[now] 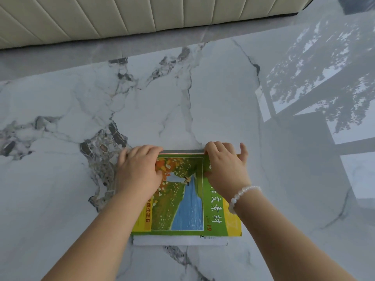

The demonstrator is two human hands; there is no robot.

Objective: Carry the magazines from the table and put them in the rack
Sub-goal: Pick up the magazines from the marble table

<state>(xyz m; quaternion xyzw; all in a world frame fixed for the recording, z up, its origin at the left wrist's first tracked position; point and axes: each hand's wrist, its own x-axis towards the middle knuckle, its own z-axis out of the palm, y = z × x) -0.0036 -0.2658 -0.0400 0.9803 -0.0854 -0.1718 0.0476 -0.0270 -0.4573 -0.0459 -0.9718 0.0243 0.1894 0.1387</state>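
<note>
A small stack of magazines [182,203] lies flat on the white marble table [182,98]. The top one has a green and yellow cover with a painted river scene. A white magazine [178,240] sticks out beneath it at the near edge. My left hand [138,171] rests on the stack's far left corner, fingers curled over the far edge. My right hand [225,165], with a white bead bracelet on the wrist, grips the far right corner the same way. The rack is not in view.
A beige ribbed sofa [121,15] runs along the far side, beyond the table's far edge and a strip of grey floor. The glossy surface at the right [314,88] mirrors a window and trees.
</note>
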